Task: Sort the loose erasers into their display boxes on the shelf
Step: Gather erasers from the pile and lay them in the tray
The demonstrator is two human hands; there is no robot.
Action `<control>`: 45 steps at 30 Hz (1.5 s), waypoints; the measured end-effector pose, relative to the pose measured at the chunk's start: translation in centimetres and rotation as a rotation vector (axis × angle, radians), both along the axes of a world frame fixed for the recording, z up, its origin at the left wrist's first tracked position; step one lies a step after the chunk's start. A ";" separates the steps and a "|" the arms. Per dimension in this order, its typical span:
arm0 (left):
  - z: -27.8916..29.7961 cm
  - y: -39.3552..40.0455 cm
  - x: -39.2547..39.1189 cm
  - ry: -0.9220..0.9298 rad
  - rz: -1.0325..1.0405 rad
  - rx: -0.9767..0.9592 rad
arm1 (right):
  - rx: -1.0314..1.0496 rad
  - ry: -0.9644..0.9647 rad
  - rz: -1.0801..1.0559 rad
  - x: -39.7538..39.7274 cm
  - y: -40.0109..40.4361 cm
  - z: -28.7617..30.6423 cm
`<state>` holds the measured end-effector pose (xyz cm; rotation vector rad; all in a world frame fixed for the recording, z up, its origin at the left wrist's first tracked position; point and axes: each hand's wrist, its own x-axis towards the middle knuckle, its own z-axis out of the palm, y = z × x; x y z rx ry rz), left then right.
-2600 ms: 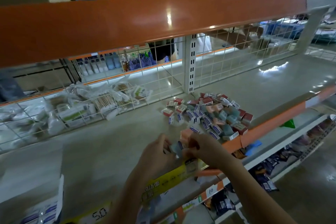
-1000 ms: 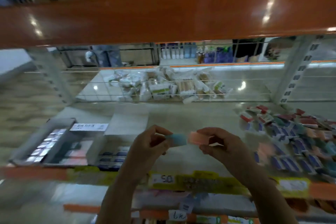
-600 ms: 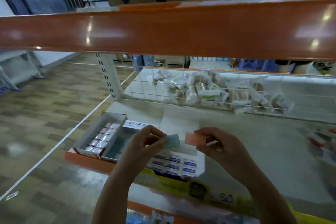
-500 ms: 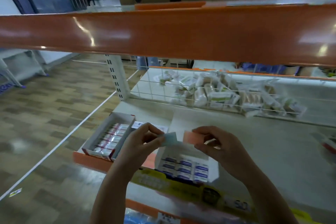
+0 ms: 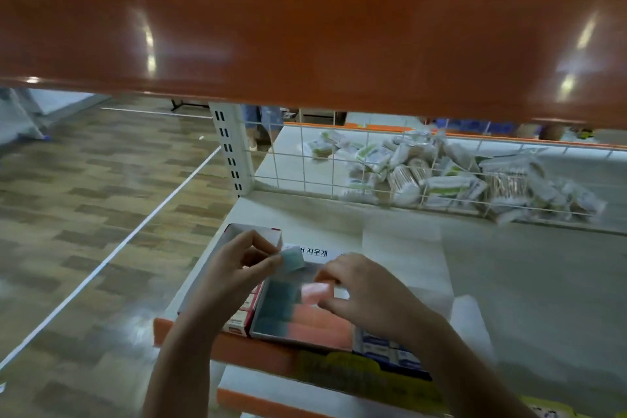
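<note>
At the left end of a store shelf (image 5: 529,275), a person's left hand (image 5: 237,268) pinches a teal eraser (image 5: 292,258) between thumb and fingertips, holding it just above the far edge of an open display box (image 5: 298,312). The right hand (image 5: 369,295) hovers over the same box, thumb and fingers closed on a pink eraser (image 5: 315,290) that is blurred and partly covered by the fingers; whether it already touches the erasers below cannot be told.

Inside the display box, a teal column lies to the left and a pink column to the right, their outlines smeared. A printed label behind the box is half hidden by the teal eraser. Left of the display box stands a red-and-white box (image 5: 244,309), mostly hidden behind the left wrist, its far end showing bare white walls. Right of the display box, a box of blue-and-white erasers (image 5: 386,348) is largely covered by the right forearm.

An orange shelf beam (image 5: 312,44) crosses the upper view and hides everything directly behind it. Beyond the display box, behind a white wire grid (image 5: 339,163), lies a heap of cotton swab packs (image 5: 458,176), its right end blurred. A yellow price strip (image 5: 356,373) below the display box is too soft to read.
</note>
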<state>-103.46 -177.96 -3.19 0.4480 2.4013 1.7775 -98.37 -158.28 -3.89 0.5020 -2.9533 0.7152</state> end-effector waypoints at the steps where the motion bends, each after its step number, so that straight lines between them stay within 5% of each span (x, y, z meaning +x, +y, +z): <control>1: -0.2 -0.4 -0.3 -0.002 -0.006 -0.003 | 0.066 -0.009 -0.014 -0.4 -0.5 -0.3; 8: -1.4 -2.2 -2.0 -0.030 -0.073 0.010 | 0.339 -0.029 -0.101 -2.6 -2.6 -1.9; 23: -1.9 -3.0 -2.4 -0.031 -0.127 -0.037 | 0.278 -0.203 -0.183 -2.8 -2.8 -2.8; 32: -2.0 -2.5 -2.6 -0.025 -0.162 -0.069 | 0.274 -0.110 -0.236 -2.6 -3.5 -3.3; 39: -1.0 1.0 -3.0 0.106 -0.255 -0.345 | 0.293 0.050 -0.317 -1.2 -0.9 -1.5; 45: -2.2 4.6 -2.9 0.160 -0.369 -0.529 | 0.167 -0.042 -0.468 0.2 1.2 -1.6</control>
